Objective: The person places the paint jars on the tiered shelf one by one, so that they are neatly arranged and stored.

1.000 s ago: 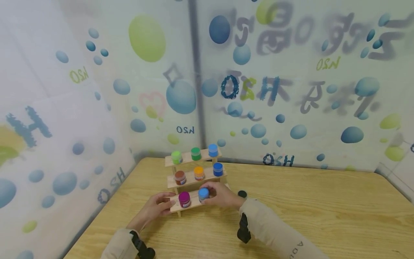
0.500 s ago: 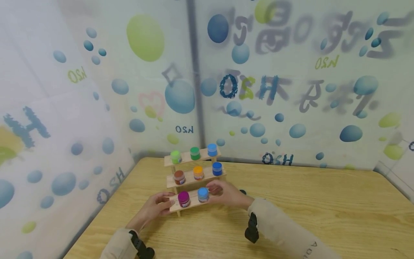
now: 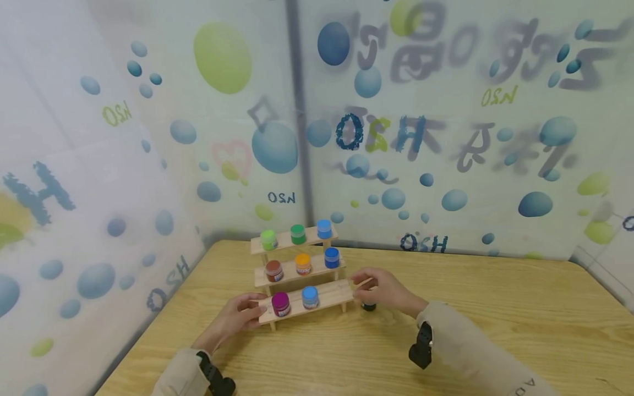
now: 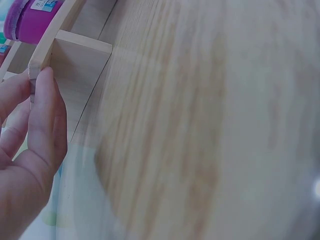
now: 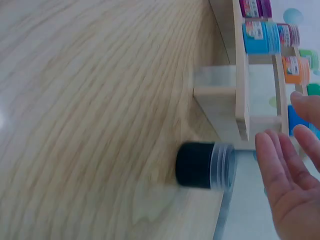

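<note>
A three-step wooden display stand (image 3: 331, 295) holds small paint jars. My left hand (image 3: 236, 314) pinches the left end of its lowest step; in the left wrist view the fingers (image 4: 42, 117) lie on both sides of the board's end. On that step stand a purple jar (image 3: 280, 304) and a light blue jar (image 3: 310, 297), the step's right part being bare. My right hand (image 3: 383, 287) hovers off the stand's right end, fingers loosely bent and holding nothing. Just below it a black paint jar (image 5: 196, 165) stands on the table, partly covered by the hand in the head view.
The middle step carries brown (image 3: 274, 270), orange (image 3: 303, 264) and dark blue (image 3: 332, 257) jars. On the top step are light green (image 3: 268, 240), green (image 3: 298, 234) and blue (image 3: 324, 229) ones. A bubble-printed curtain (image 3: 446, 165) hangs behind the wooden table (image 3: 470, 330).
My right hand has let go of the light blue jar on the lowest step and moved right, over by the black jar. The left hand has stayed at the stand's left end.
</note>
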Tool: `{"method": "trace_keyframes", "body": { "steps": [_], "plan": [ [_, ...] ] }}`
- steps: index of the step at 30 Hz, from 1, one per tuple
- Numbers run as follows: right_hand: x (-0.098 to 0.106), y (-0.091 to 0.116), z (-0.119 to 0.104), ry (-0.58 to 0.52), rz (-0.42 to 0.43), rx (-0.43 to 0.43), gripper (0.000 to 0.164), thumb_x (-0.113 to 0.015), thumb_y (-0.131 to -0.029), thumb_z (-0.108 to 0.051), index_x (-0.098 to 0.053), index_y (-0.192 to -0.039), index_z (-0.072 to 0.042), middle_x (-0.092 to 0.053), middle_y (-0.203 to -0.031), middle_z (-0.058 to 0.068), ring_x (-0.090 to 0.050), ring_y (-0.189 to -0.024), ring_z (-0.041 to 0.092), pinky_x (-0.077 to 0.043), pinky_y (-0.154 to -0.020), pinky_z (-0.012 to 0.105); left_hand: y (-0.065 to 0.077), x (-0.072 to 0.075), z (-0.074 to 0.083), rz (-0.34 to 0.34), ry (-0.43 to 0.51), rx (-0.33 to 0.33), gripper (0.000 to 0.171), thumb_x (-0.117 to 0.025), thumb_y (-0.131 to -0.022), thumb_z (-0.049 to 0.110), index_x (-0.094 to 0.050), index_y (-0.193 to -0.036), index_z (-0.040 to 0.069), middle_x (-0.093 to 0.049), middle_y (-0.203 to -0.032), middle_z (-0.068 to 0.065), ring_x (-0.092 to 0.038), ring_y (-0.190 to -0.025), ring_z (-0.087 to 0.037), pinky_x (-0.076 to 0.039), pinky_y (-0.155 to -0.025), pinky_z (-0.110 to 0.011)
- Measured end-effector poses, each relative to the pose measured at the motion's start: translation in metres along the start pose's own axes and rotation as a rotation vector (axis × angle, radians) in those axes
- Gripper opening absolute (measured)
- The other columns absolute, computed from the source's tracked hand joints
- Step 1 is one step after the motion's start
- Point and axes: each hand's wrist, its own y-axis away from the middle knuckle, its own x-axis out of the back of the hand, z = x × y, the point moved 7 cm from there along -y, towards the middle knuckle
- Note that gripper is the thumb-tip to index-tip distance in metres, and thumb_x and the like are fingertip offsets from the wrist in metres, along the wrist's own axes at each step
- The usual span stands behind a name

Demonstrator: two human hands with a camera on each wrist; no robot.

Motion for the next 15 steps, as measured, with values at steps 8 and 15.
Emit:
{"method": "trace_keyframes", "body": {
  "steps": [8,15],
  "plan": [
    [0.027,0.008,0.009,0.026,0.067,0.022,0.034,-0.062,-0.084,-0.011,-0.053,-0.113,0.005,-0.053,-0.107,0.026,-0.056,-0.090,0.030,-0.050,-0.072,0.033,-0.003,0.001,-0.003,0.000,-0.003,0.011,0.043,-0.059,-0.086,0.017,-0.046,-0.121,-0.005,-0.052,-0.100,-0.015,-0.056,-0.080,-0.015,-0.051,-0.068,-0.028],
    [0.035,0.011,0.024,0.057,0.099,0.013,0.037,-0.062,-0.083,-0.013,-0.052,-0.113,0.008,-0.054,-0.106,0.025,-0.056,-0.089,0.029,-0.049,-0.072,0.033,-0.002,0.001,-0.003,0.000,0.004,0.006,0.044,-0.059,-0.086,0.017,-0.046,-0.121,-0.005,-0.052,-0.100,-0.014,-0.056,-0.080,-0.015,-0.051,-0.067,-0.027]
  ]
}}
